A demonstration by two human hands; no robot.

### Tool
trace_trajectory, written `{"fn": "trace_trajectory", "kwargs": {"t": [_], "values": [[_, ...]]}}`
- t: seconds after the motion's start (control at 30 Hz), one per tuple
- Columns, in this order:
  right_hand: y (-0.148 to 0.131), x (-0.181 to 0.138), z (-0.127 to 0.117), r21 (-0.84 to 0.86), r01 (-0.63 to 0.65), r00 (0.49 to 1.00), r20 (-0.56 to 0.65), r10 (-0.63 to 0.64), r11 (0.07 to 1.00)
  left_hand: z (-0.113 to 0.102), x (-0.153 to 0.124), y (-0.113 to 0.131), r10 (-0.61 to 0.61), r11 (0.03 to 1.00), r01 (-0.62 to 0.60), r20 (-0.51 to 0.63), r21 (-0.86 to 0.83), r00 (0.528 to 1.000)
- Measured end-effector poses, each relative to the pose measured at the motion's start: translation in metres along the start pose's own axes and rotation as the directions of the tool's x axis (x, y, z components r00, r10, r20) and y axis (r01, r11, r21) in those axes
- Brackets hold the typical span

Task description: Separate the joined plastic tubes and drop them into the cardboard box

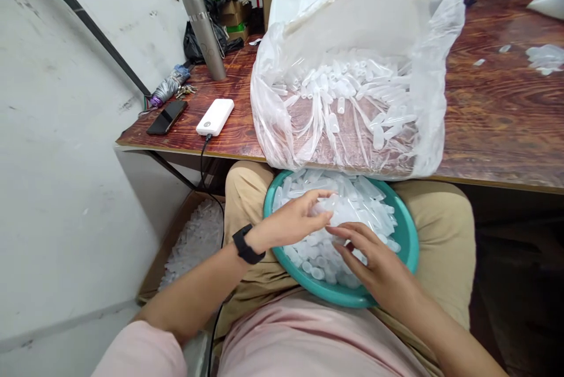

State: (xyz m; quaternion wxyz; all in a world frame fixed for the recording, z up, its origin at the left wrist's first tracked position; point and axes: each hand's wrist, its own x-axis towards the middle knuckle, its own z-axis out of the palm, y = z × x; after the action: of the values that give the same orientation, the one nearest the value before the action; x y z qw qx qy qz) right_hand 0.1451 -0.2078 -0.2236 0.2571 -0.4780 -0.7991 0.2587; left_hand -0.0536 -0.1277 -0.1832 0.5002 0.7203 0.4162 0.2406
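Observation:
A teal basin [412, 248] full of small translucent plastic tubes [317, 271] rests on my lap. Over its middle, my left hand [304, 218] curls its thumb and fingers around a translucent plastic tube [326, 205]; the tube's outline blends with the pile behind. My right hand [372, 256] hovers just to the right, above the basin's near side. Its fingers are bent and apart from the thumb, with nothing clearly visible between them. The fingertips of both hands are close together.
On the wooden table [497, 130] a large open plastic bag [436, 71] holds more tubes. A power bank [215, 117], phone [167, 117], bottle [205, 36], keys [185, 90] and folded umbrella [171, 84] lie to its left. A box of tubes [194, 242] sits below left; a cable [202, 171] hangs nearby.

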Motion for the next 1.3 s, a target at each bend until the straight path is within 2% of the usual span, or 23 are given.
{"fn": "trace_trajectory", "kwargs": {"t": [0.03,0.07,0.13,0.23,0.33,0.47,0.63,0.7,0.83,0.97,1.07,1.2,1.3], "values": [[-0.001,-0.002,-0.003,0.052,-0.033,0.998,-0.049,0.036,0.998,0.002,-0.008,0.000,-0.057,0.980,0.064,0.040,-0.190,0.998],[-0.002,-0.003,-0.005,0.087,-0.050,0.994,-0.092,0.059,0.995,0.005,-0.016,0.000,-0.106,0.915,0.128,0.079,-0.383,0.991],[-0.008,-0.004,-0.007,0.095,-0.052,0.984,-0.165,0.067,0.994,0.012,-0.029,0.003,-0.166,0.724,0.192,0.103,-0.663,0.981],[-0.019,-0.004,-0.009,0.042,-0.004,0.962,-0.272,0.015,0.999,0.022,-0.042,0.011,-0.224,0.517,0.150,0.036,-0.842,0.974],[-0.031,-0.004,-0.008,0.045,0.025,0.950,-0.312,-0.010,0.999,0.031,-0.051,0.020,-0.275,0.421,0.049,-0.076,-0.906,0.958],[-0.044,-0.005,-0.006,0.122,0.016,0.938,-0.345,0.028,0.992,0.042,-0.060,0.021,-0.269,0.426,-0.070,-0.200,-0.902,0.942],[-0.052,-0.008,-0.004,0.065,0.042,0.901,-0.434,-0.010,0.997,0.052,-0.069,0.016,-0.202,0.566,-0.147,-0.310,-0.811,0.929],[-0.054,-0.010,-0.002,0.114,0.011,0.905,-0.423,0.039,0.993,0.056,-0.072,0.017,-0.180,0.597,-0.177,-0.345,-0.783,0.921],[-0.054,-0.014,0.005,0.408,-0.135,0.930,-0.263,0.258,0.903,0.063,-0.076,0.018,-0.181,0.577,-0.173,-0.331,-0.798,0.926],[-0.051,-0.018,0.009,0.437,-0.127,0.938,-0.240,0.251,0.891,0.068,-0.080,0.014,-0.233,0.566,-0.108,-0.284,-0.818,0.930],[-0.050,-0.018,0.011,0.521,-0.235,0.942,-0.087,0.324,0.821,0.071,-0.082,0.010,-0.241,0.577,-0.083,-0.266,-0.813,0.933],[-0.048,-0.018,0.012,0.489,-0.201,0.941,-0.143,0.306,0.849,0.072,-0.082,0.007,-0.270,0.556,-0.102,-0.296,-0.825,0.916],[-0.047,-0.017,0.014,0.517,-0.224,0.946,-0.089,0.313,0.826,0.072,-0.082,0.005,-0.258,0.513,-0.119,-0.285,-0.850,0.923]]}}
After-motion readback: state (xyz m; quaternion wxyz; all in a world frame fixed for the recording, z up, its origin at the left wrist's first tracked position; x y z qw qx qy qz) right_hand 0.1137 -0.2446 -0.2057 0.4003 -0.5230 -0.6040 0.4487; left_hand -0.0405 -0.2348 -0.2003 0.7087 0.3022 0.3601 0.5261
